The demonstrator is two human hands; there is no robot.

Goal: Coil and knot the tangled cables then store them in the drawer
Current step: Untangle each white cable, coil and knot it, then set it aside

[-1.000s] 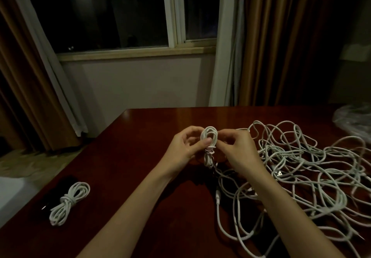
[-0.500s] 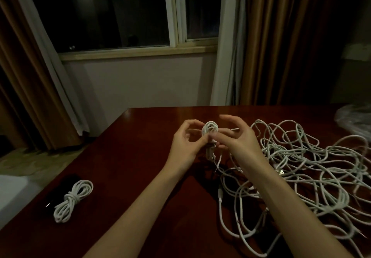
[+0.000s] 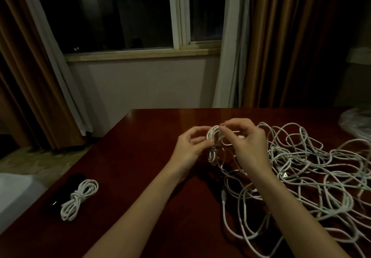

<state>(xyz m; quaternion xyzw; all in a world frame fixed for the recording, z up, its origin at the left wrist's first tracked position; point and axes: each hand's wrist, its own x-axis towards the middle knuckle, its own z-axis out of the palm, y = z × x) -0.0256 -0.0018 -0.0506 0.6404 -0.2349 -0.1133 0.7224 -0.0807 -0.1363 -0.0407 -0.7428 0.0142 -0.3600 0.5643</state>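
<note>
A small white cable coil [image 3: 214, 143] is held upright above the dark red table [image 3: 140, 157], between both hands. My left hand [image 3: 190, 145] pinches the coil from the left with thumb and fingers. My right hand [image 3: 248, 145] pinches the cable's loose end at the top right of the coil. A large tangle of white cables [image 3: 313, 177] spreads over the table to the right, under my right forearm. One finished, knotted white coil [image 3: 79, 198] lies near the table's left edge. No drawer is in view.
A dark flat object [image 3: 60, 195] lies under the finished coil at the left edge. A crumpled clear plastic bag [image 3: 357, 123] sits at the far right. Beyond the table are a wall, a window and brown curtains. The floor drops away to the left.
My right hand has lifted from gripping the coil's side to pinching the cable end at its top. The coil has stayed between the hands. The view shifted slightly.
</note>
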